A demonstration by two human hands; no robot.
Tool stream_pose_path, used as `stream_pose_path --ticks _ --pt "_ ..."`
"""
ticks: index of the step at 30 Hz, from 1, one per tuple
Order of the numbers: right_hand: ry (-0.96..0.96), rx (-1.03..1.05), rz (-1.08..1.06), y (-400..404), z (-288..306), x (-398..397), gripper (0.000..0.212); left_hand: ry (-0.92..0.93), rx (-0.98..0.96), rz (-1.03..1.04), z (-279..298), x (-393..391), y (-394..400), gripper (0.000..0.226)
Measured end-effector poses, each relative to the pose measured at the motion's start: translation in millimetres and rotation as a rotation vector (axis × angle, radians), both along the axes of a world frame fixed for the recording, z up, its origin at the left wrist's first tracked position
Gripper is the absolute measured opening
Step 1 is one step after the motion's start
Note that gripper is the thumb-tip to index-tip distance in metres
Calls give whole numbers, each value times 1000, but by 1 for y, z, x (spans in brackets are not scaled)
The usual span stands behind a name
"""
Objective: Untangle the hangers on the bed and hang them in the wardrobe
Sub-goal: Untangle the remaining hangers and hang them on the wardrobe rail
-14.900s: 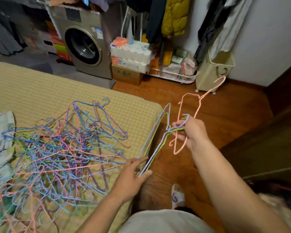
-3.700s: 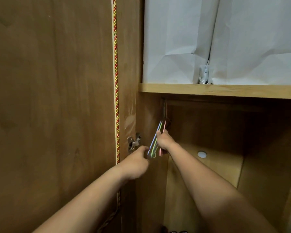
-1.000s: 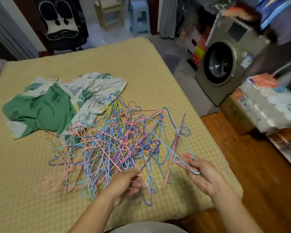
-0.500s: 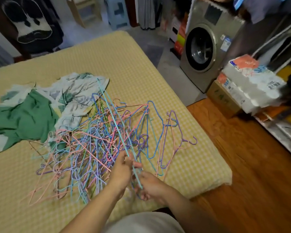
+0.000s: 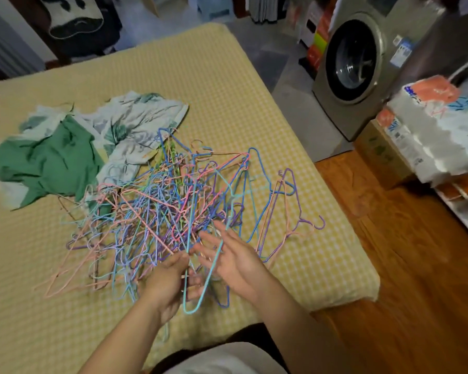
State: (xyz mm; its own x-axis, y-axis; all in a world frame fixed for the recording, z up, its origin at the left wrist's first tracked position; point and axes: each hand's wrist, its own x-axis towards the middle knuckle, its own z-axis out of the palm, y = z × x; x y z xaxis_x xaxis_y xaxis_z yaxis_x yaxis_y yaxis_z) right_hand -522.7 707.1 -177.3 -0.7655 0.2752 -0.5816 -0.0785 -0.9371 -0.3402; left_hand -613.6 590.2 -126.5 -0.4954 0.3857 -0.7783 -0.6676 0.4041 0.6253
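**Hanger pile: mostly unsorted**

I logged the tangled hangers (image 5: 157, 214) heaped on the bed (image 5: 227, 90), beside crumpled clothing (image 5: 65, 155). My left hand (image 5: 165, 282) pinched a teal hanger (image 5: 200, 282) at the near edge; my right hand (image 5: 235, 263) hovered with fingers spread, gripping nothing. Wardrobe out of view. Nearly all the untangling remained.

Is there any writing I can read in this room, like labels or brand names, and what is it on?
None can be read.
Washing machine: sticker has print, too blurred.
Toilet paper packs: blue markings, too blurred.
Cardboard box: faint marks, unreadable.
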Motion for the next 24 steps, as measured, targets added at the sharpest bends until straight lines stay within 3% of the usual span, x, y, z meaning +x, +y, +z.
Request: stream_pose_path --ticks 3,7,12,15,18,21,24 --pt "-170 306 27 -1 11 -26 26 86 -15 -90 3 14 2 24" --pt "-315 638 70 -21 20 -46 34 -142 230 -76 16 26 6 23" --pt "-328 1248 159 -49 22 -25 40 -365 296 -3 25 10 -3 35" --pt "-302 1474 195 -56 30 -22 45 -235 215 42 27 11 7 39" --pt "-444 1661 141 -55 28 -31 29 -10 123 62 22 19 17 55" --pt "-466 1624 133 -46 7 -32 27 171 109 -54 15 18 25 46" --pt "-615 1120 11 -22 -44 -8 24 477 -64 -116 -5 0 23 35"
